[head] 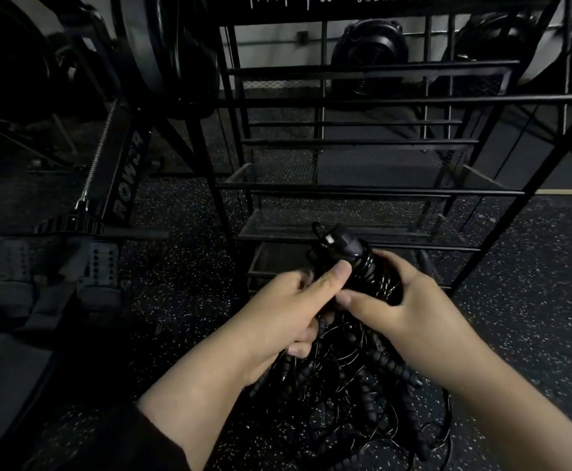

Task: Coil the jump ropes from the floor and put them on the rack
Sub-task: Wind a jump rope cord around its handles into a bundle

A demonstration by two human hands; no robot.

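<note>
I hold a bundle of black jump ropes [356, 355] low in front of a black metal rack [362, 192]. The black handles [345, 246] stick up above my fingers, with thin cable wound around them. My left hand [288, 311] grips the bundle from the left, thumb across the handles. Closed on the wound cable, my right hand [403, 311] holds it from the right. Loops of beaded rope and thin wire hang below both hands down to the floor [502, 300].
The rack has several mesh shelves and horizontal bars; dark fans sit behind it. A rowing machine [121, 185] with foot straps stands to the left. The floor is dark speckled rubber. More rope loops [423, 436] trail on the floor at lower right.
</note>
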